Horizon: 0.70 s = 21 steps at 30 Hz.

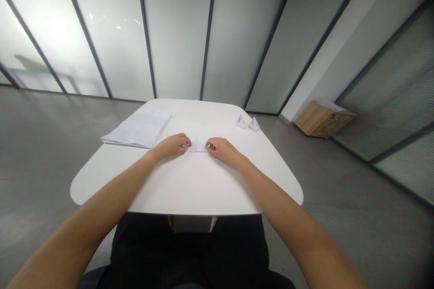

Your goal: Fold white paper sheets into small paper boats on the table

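Observation:
A small folded piece of white paper (pixel 198 146) lies in the middle of the white table (pixel 190 189). My left hand (pixel 174 144) grips its left end, fingers curled and closed. At the other end my right hand (pixel 222 148) pinches the paper between thumb and fingers. Between the two hands the paper looks flat, with its long edge facing me. The fingertips cover both of its ends.
A stack of white paper sheets (pixel 139 128) rests on the table's left side. Two small folded paper shapes (pixel 240 122) stand near the far right edge. A wooden cabinet (pixel 323 118) is on the floor to the right, by the frosted glass wall (pixel 176 31).

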Tool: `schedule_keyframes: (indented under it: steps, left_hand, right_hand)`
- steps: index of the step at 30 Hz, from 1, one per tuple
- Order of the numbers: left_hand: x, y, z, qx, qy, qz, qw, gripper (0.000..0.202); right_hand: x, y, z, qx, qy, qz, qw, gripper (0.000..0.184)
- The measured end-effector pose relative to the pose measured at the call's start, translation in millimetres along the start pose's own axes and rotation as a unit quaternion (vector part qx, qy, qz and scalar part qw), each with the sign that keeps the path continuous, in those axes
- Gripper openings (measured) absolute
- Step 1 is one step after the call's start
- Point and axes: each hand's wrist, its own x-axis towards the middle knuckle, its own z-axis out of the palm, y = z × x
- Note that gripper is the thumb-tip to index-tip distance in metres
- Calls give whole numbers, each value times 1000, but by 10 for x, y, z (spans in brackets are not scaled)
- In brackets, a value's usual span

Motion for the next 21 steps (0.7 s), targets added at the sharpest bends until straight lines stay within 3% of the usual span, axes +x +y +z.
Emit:
schedule_keyframes:
  steps: [8, 14, 21]
  left_hand:
    - [65, 122, 56, 65, 14, 67, 996, 30]
    - [87, 150, 77, 33, 24, 14, 999, 36]
    - [70, 76, 20, 18, -4, 1, 1000, 31]
  right_hand:
    - [103, -239, 76, -82, -11, -13, 997, 28]
    - [136, -316, 74, -102, -22, 1, 995, 30]
    - [91, -174, 29, -84, -28, 16, 996, 27]
